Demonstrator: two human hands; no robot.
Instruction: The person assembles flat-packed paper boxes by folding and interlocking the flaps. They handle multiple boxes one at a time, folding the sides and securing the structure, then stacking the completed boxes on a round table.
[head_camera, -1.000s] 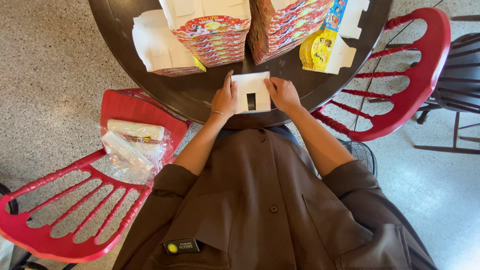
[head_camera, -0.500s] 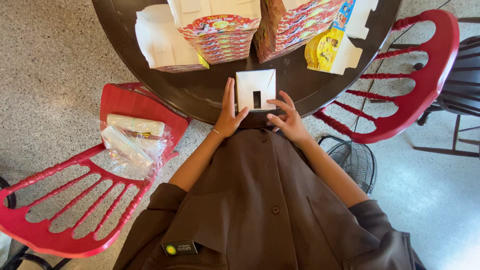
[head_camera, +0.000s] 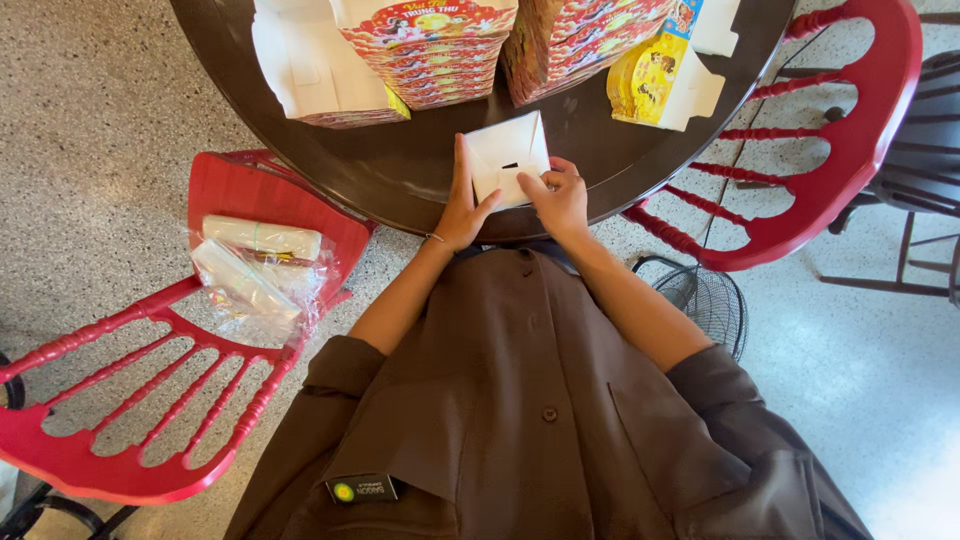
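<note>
Nearest, a small white folded box (head_camera: 508, 158) was held at the near edge of the dark round table (head_camera: 420, 165) — pressed between both hands. The left hand (head_camera: 462, 208) was laid flat along its left side, fingers straight; the right hand (head_camera: 560, 196) was curled over its lower right corner. Bare tabletop was left around it. Farther in, stacks of red printed flat cartons (head_camera: 432, 50) were crowded toward the far side. Red chairs (head_camera: 230, 300) were set close on either side — a plastic bag (head_camera: 255, 275) lay on the left seat.
</note>
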